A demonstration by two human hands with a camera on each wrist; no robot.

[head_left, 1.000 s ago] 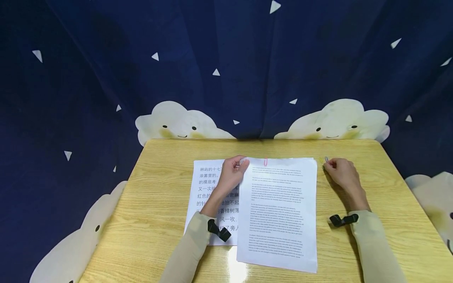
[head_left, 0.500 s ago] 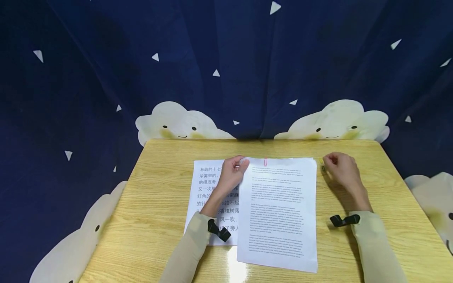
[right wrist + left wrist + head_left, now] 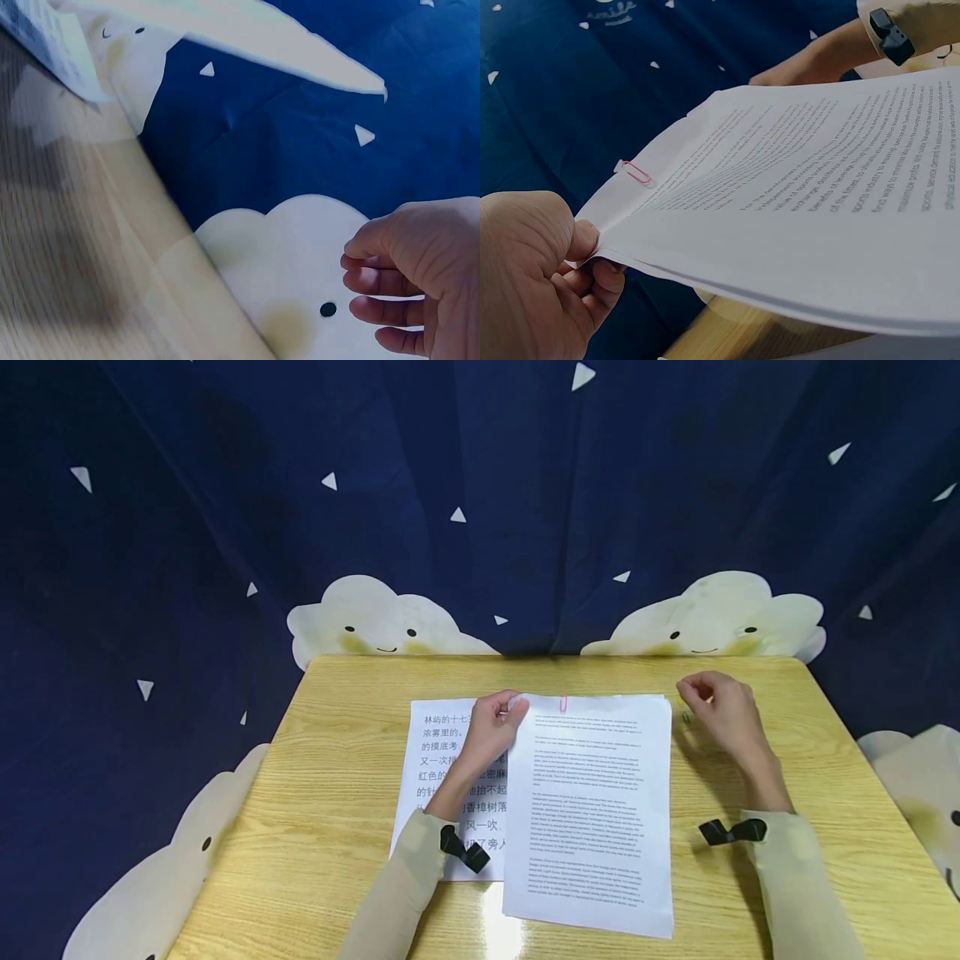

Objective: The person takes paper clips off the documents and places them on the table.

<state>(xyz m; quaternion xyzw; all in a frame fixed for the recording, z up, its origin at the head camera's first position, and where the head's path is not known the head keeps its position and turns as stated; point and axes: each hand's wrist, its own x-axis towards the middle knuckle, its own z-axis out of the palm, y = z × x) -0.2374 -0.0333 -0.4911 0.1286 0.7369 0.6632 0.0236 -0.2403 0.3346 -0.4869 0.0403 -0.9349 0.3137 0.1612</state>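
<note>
My left hand pinches the upper left corner of the stapled-looking stack of printed sheets, thumb on top and fingers beneath. In the left wrist view the sheets sag from that grip, and a pink paper clip sits on their top edge. To the right of the stack, my right hand hovers above the table, thumb and forefinger pinched together on a small paper clip that the fingertips hide. Under this hand lies a green paper clip. The right wrist view shows curled fingers.
A second sheet with large Chinese characters lies to the left, partly beneath the stack and left forearm. The wooden table ends at a dark blue curtain with cloud prints. Black straps are on both wrists.
My right hand has risen and drawn slightly back from the table. The blue paper clip seen at its fingertips is out of sight. My left hand and the sheets stay put.
</note>
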